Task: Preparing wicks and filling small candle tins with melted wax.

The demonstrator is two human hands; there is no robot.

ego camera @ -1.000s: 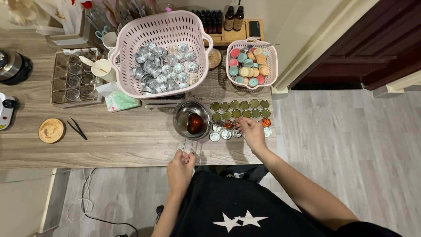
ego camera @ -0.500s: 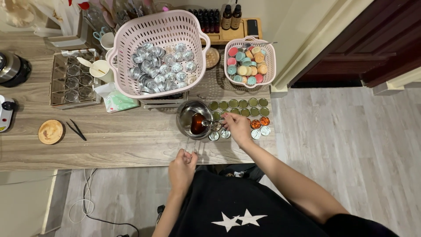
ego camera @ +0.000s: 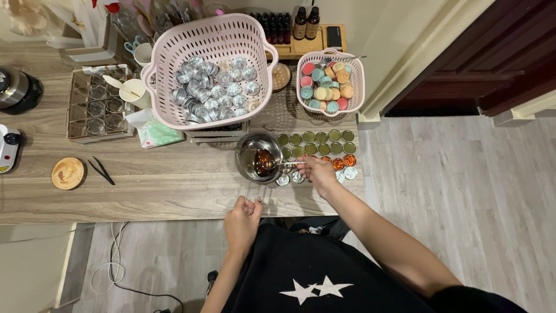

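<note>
A wooden worktop (ego camera: 145, 185) carries a large pink basket (ego camera: 174, 40) of empty silver tins and, right of it, a small pink basket (ego camera: 358, 87) of coloured discs. Below them a steel pan (ego camera: 249, 152) with amber liquid stands near the front edge, just left of rows of small round tins (ego camera: 315, 138), most of them green inside. The left hand (ego camera: 242, 220) has its fingers wrapped around the pan's wire handle (ego camera: 252, 190). The right hand (ego camera: 315, 171) pinches a spoon (ego camera: 277, 164), its bowl over the pan.
</note>
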